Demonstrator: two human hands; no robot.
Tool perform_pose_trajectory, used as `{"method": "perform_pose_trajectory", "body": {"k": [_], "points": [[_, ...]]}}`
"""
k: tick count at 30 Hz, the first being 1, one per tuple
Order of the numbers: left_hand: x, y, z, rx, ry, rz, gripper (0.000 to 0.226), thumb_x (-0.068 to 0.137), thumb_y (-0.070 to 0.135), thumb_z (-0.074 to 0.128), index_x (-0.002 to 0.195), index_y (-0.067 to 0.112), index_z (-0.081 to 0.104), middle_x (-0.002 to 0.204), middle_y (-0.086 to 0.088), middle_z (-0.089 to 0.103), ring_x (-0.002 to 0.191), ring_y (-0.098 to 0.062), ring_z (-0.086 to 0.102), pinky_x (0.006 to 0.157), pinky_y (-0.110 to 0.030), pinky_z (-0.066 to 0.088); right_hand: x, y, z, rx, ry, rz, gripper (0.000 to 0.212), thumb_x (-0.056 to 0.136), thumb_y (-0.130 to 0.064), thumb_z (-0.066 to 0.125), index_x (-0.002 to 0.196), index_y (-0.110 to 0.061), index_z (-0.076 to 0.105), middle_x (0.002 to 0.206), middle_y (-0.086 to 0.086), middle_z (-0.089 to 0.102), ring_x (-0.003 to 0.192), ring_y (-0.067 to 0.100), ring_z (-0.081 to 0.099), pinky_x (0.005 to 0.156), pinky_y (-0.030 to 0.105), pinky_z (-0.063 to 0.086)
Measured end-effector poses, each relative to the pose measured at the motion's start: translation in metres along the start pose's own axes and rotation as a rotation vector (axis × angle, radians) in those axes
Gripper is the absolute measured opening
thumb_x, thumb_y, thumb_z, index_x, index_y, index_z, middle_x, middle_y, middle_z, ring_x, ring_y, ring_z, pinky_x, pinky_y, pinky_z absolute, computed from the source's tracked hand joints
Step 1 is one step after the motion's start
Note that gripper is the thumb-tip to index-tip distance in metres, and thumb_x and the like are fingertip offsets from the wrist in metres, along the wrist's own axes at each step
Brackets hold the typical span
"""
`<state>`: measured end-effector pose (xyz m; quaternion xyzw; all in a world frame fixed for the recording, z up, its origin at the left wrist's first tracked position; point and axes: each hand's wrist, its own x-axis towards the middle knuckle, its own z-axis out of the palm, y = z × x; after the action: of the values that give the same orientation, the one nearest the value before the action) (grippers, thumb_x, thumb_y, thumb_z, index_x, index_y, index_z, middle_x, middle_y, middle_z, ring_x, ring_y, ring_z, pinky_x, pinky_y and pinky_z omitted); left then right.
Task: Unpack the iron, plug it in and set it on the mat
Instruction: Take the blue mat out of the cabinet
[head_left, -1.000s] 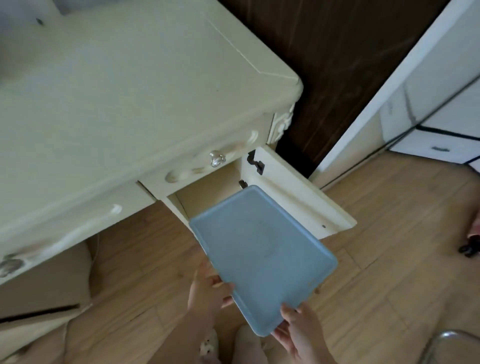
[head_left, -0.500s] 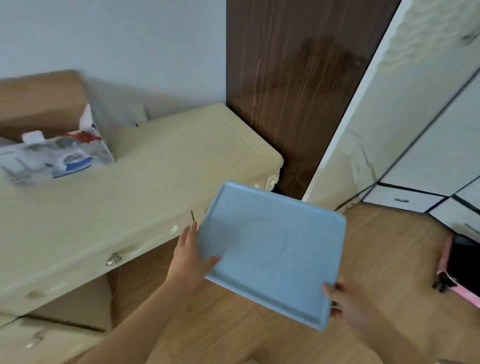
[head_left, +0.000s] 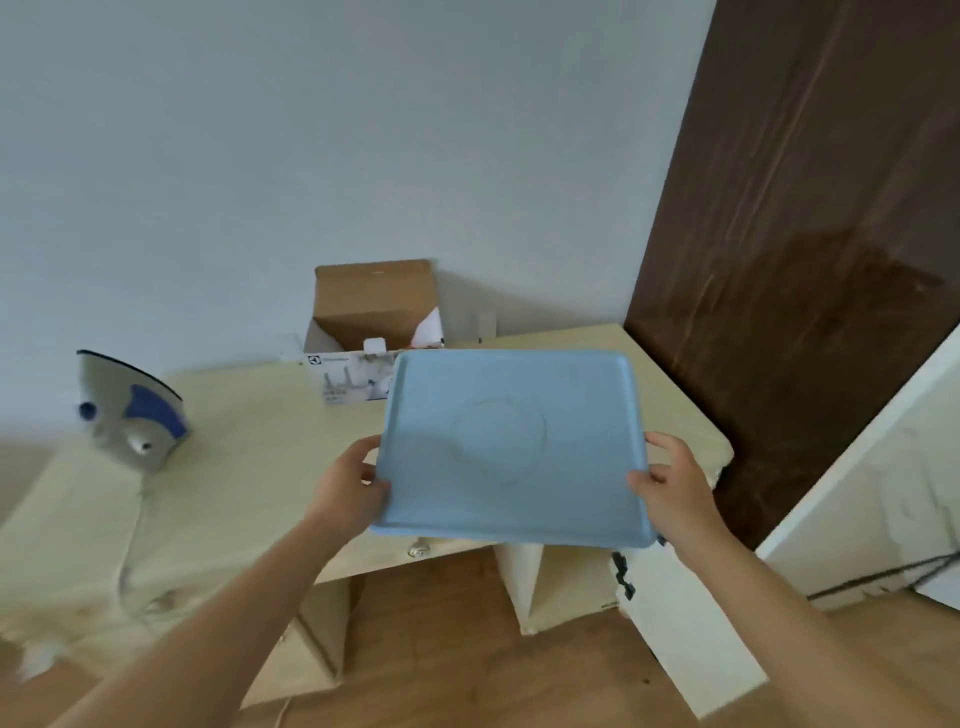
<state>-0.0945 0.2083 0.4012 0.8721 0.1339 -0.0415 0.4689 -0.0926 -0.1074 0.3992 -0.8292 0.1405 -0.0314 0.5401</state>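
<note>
I hold a light blue rectangular mat (head_left: 511, 447) above the right part of the cream dresser top (head_left: 249, 467). My left hand (head_left: 350, 486) grips its left edge and my right hand (head_left: 672, 486) grips its right edge, thumbs on top. A grey and blue iron (head_left: 130, 410) stands upright on its heel at the dresser's left, with its white cord (head_left: 127, 545) trailing toward the front edge. The open iron box (head_left: 363, 332) stands at the back against the wall, partly hidden by the mat.
Below the dresser top, a cabinet door (head_left: 691, 639) hangs open at the right over the wooden floor (head_left: 457, 649). A dark wooden panel (head_left: 810, 260) rises to the right, with white furniture (head_left: 883, 467) beyond it.
The mat came out of the low cabinet and rose to dresser-top height. My view lifted, bringing the iron and box into sight. Both hands shifted to the mat's side edges.
</note>
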Motion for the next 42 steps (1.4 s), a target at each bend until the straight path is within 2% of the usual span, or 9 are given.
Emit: {"method": "perform_pose_trajectory", "body": {"k": [9, 12, 17, 20, 25, 29, 32, 36, 42], "points": [[0.030, -0.033, -0.080, -0.214, 0.292, -0.216, 0.049, 0.087, -0.004, 0.047, 0.131, 0.017, 0.045, 0.083, -0.004, 0.062, 0.072, -0.019, 0.059, 0.057, -0.031, 0.048, 0.078, -0.071, 0.113, -0.064, -0.384, -0.200, 0.060, 0.078, -0.020, 0.071, 0.132, -0.023, 0.045, 0.107, 0.003, 0.065, 0.093, 0.021, 0.063, 0.080, 0.037, 0.052], [0.030, -0.050, -0.095, -0.259, 0.363, -0.297, 0.049, 0.086, -0.006, 0.048, 0.129, 0.017, 0.046, 0.090, -0.013, 0.066, 0.079, -0.029, 0.061, 0.070, -0.043, 0.052, 0.091, -0.085, 0.149, -0.072, -0.500, -0.258, 0.076, 0.063, -0.035, 0.079, 0.130, -0.026, 0.045, 0.116, -0.005, 0.063, 0.100, 0.017, 0.063, 0.087, 0.040, 0.053], [0.023, -0.092, -0.108, -0.350, 0.428, -0.462, 0.051, 0.083, -0.006, 0.048, 0.129, 0.016, 0.048, 0.079, -0.011, 0.061, 0.071, -0.027, 0.060, 0.064, -0.040, 0.054, 0.093, -0.101, 0.207, -0.057, -0.736, -0.342, 0.080, 0.046, -0.032, 0.087, 0.115, -0.031, 0.045, 0.110, -0.010, 0.061, 0.100, 0.009, 0.060, 0.074, 0.020, 0.049], [0.022, -0.120, -0.120, -0.342, 0.439, -0.566, 0.050, 0.080, -0.008, 0.050, 0.124, 0.016, 0.052, 0.077, -0.011, 0.060, 0.072, -0.028, 0.061, 0.067, -0.044, 0.057, 0.096, -0.100, 0.247, -0.107, -0.904, -0.392, 0.094, 0.040, -0.027, 0.088, 0.121, -0.031, 0.042, 0.117, -0.007, 0.057, 0.110, 0.010, 0.056, 0.082, 0.025, 0.051], [0.039, -0.160, -0.137, -0.311, 0.368, -0.647, 0.048, 0.079, -0.011, 0.050, 0.122, 0.010, 0.052, 0.076, -0.011, 0.059, 0.067, -0.024, 0.060, 0.058, -0.035, 0.055, 0.101, -0.087, 0.294, -0.236, -1.033, -0.349, 0.105, 0.036, -0.016, 0.088, 0.125, -0.035, 0.035, 0.121, -0.005, 0.049, 0.114, 0.012, 0.049, 0.089, 0.038, 0.053], [0.070, -0.196, -0.157, -0.158, 0.257, -0.686, 0.049, 0.072, -0.003, 0.052, 0.120, 0.008, 0.058, 0.076, -0.006, 0.062, 0.072, -0.026, 0.062, 0.072, -0.037, 0.057, 0.106, -0.074, 0.337, -0.305, -1.036, -0.259, 0.110, 0.031, -0.016, 0.089, 0.123, -0.035, 0.031, 0.122, -0.003, 0.045, 0.117, 0.017, 0.046, 0.089, 0.030, 0.051], [0.096, -0.213, -0.169, 0.042, 0.121, -0.667, 0.052, 0.067, 0.007, 0.051, 0.118, 0.010, 0.062, 0.097, -0.009, 0.069, 0.090, -0.026, 0.064, 0.078, -0.030, 0.051, 0.109, -0.068, 0.366, -0.364, -1.005, -0.179, 0.110, 0.037, -0.006, 0.089, 0.124, -0.032, 0.026, 0.122, -0.004, 0.040, 0.119, 0.017, 0.042, 0.087, 0.022, 0.043], [0.129, -0.233, -0.179, 0.262, -0.004, -0.652, 0.045, 0.071, 0.016, 0.051, 0.115, 0.008, 0.054, 0.117, -0.014, 0.062, 0.109, -0.029, 0.059, 0.084, -0.031, 0.047, 0.106, -0.056, 0.403, -0.561, -0.927, -0.156, 0.134, 0.044, -0.024, 0.091, 0.147, -0.009, 0.007, 0.149, 0.010, 0.015, 0.141, 0.026, 0.016, 0.115, 0.032, 0.021], [0.152, -0.250, -0.179, 0.356, -0.166, -0.710, 0.059, 0.058, 0.035, 0.043, 0.112, 0.011, 0.048, 0.101, -0.011, 0.050, 0.114, -0.034, 0.048, 0.078, -0.029, 0.039, 0.099, -0.051, 0.430, -0.896, -0.897, -0.211, 0.130, 0.061, -0.051, 0.078, 0.148, -0.021, -0.013, 0.156, 0.013, -0.008, 0.141, 0.031, 0.013, 0.114, 0.032, 0.021]]}}
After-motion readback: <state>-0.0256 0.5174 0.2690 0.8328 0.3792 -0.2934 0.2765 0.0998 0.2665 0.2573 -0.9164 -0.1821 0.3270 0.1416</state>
